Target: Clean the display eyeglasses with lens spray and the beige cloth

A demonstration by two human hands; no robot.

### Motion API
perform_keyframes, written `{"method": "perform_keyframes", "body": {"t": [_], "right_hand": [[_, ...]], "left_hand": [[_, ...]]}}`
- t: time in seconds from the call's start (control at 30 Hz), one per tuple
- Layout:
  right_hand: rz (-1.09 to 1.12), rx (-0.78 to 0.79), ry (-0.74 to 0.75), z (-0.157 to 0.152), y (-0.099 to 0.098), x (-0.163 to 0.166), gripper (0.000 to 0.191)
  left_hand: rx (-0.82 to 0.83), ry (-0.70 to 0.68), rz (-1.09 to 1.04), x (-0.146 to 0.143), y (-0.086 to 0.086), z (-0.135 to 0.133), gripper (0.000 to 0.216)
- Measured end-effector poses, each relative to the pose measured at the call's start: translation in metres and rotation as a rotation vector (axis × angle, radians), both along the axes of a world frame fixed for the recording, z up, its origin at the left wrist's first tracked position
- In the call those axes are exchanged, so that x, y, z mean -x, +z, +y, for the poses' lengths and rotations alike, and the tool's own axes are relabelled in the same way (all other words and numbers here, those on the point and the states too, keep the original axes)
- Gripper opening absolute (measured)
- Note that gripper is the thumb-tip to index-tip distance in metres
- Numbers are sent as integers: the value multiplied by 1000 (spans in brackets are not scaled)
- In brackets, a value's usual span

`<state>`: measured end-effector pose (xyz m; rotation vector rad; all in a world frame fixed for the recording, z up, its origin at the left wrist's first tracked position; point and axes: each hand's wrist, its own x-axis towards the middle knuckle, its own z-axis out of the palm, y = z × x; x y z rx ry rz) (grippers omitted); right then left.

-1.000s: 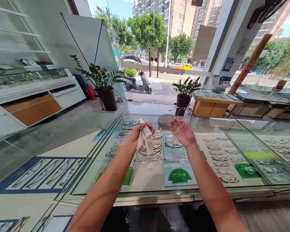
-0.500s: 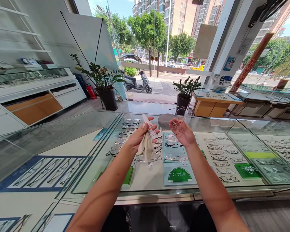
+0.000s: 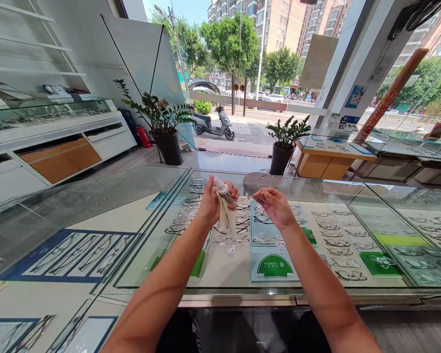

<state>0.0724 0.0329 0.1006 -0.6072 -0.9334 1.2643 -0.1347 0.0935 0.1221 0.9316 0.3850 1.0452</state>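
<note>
My left hand [image 3: 210,203] is closed round a small white spray bottle [image 3: 223,190] and a beige cleaning cloth [image 3: 225,218] that hangs below it. The bottle's tip points toward the right. My right hand [image 3: 275,208] holds a thin clear-framed pair of glasses [image 3: 261,197] by pinched fingers, palm up, a short way from the bottle. Both hands hover above the glass top of a display counter [image 3: 220,274] filled with rows of spectacle frames.
Under the glass lie several rows of frames and green brand signs [image 3: 274,265]. Another glass counter [image 3: 77,211] joins at the left. Two potted plants [image 3: 165,122] stand by the shop window, with a scooter [image 3: 211,123] outside. More counters [image 3: 334,152] stand at the right.
My left hand has turned the bottle so that it points at the glasses and drawn nearer my right hand. My right hand has lowered slightly and its fingers have closed on the frame.
</note>
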Motion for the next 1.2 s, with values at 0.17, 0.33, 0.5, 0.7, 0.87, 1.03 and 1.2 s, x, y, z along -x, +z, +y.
{"method": "perform_keyframes", "body": {"t": [0.17, 0.33, 0.5, 0.7, 0.87, 1.03, 1.2], "right_hand": [[-97, 33, -31, 1, -9, 16, 32], [-223, 4, -71, 3, -17, 23, 33], [-251, 0, -36, 1, -17, 27, 31], [-85, 56, -31, 2, -11, 19, 33], [69, 103, -55, 5, -10, 9, 32], [49, 101, -43, 5, -11, 10, 27], [69, 103, -32, 7, -12, 8, 24]], "left_hand": [[-406, 445, 345, -5, -18, 4, 66], [-617, 558, 590, -5, -21, -2, 55], [-623, 579, 619, -8, -23, -6, 53], [-607, 580, 572, -5, -26, 0, 59], [-630, 491, 656, -7, -22, -5, 53], [-705, 406, 747, -16, -23, -15, 37], [-591, 464, 659, 0, -21, 3, 45]]}}
